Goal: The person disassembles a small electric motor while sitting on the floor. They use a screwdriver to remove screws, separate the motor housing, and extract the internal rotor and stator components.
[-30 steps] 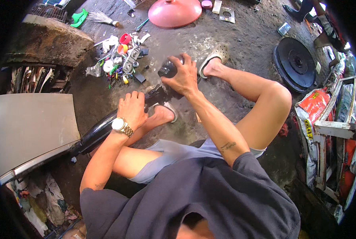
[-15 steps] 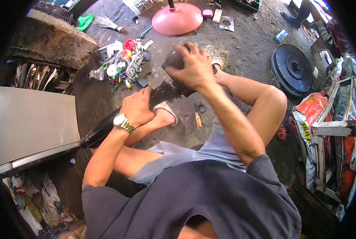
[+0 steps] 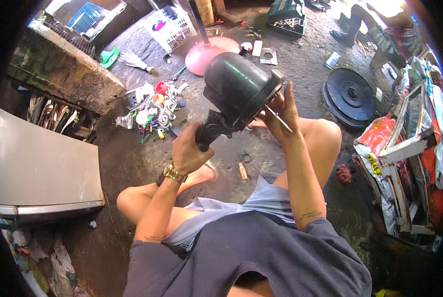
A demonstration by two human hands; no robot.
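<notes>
Left grip (image 3: 189, 151): wrapped around black neck (image 3: 212, 127), with gold watch (image 3: 173, 173) at the wrist; nearer to the person than the pink base (image 3: 195, 62).
Right grip (image 3: 289, 110): touching the rim side of the black domed housing (image 3: 241, 81), fingertips partly hidden; clamped or only supporting, not possible to say.
Black domed housing: held in the air between both grips, tilted, joined to black neck; seen in front of the pink base and covering a part of it.
Metal shaft (image 3: 279, 119): thin, coming out from the rim side, passing just in front of right grip.
Small orange piece (image 3: 243, 171): lying on the floor, well nearer to the person than the pink base.
Pile of small parts (image 3: 157, 116): spread on the floor, left of the pink base and nearer to the person; mixed colours.
Pink base: round, standing on the floor, with a dark pole (image 3: 199, 22) rising from it.
Whisk brush (image 3: 134, 62): left of the pink base.
White crate (image 3: 169, 29): behind the pink base, toward the left.
Black disc (image 3: 350, 98): lying flat, well to the right of the pink base.
Co-worker (image 3: 392, 42): far to the right of the pink base, partly in bright light.
</notes>
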